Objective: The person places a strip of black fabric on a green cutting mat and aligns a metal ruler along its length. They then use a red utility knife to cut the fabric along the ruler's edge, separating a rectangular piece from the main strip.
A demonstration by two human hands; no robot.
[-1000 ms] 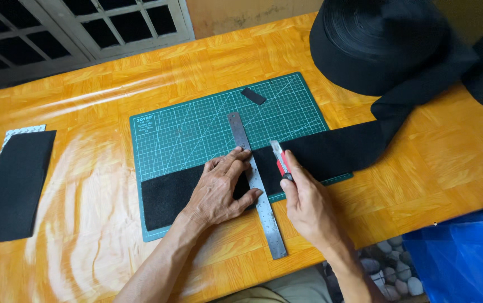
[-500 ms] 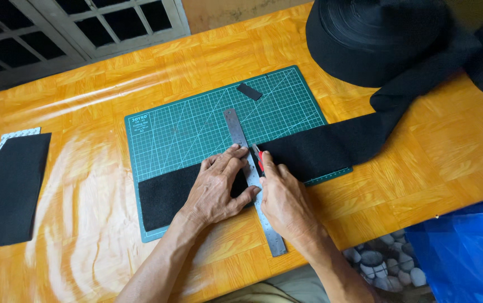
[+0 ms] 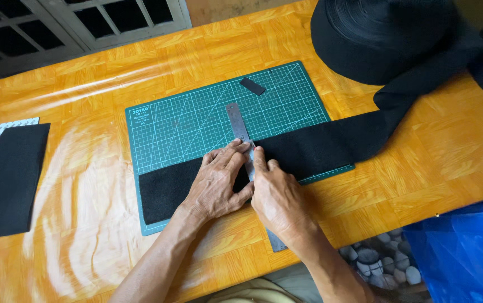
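Observation:
A wide black fabric strip (image 3: 320,147) lies across a green cutting mat (image 3: 185,120) and runs up to a big black roll (image 3: 381,33) at the far right. A metal ruler (image 3: 237,120) lies across the strip. My left hand (image 3: 219,182) presses flat on the ruler and the strip. My right hand (image 3: 278,196) sits against the ruler's right edge, index finger stretched to the strip's far edge. It covers a small red cutter, which is barely visible under the fingers.
The orange table (image 3: 84,73) has a glossy cover. A small black offcut (image 3: 252,86) lies at the mat's far side. Cut black pieces (image 3: 11,177) are stacked at the left edge. A blue bag (image 3: 465,252) sits below the table's near right corner.
My right hand has moved left and forward, from the strip beside the ruler to the ruler's edge at the strip's far side. The red cutter is now hidden. My left hand stayed put.

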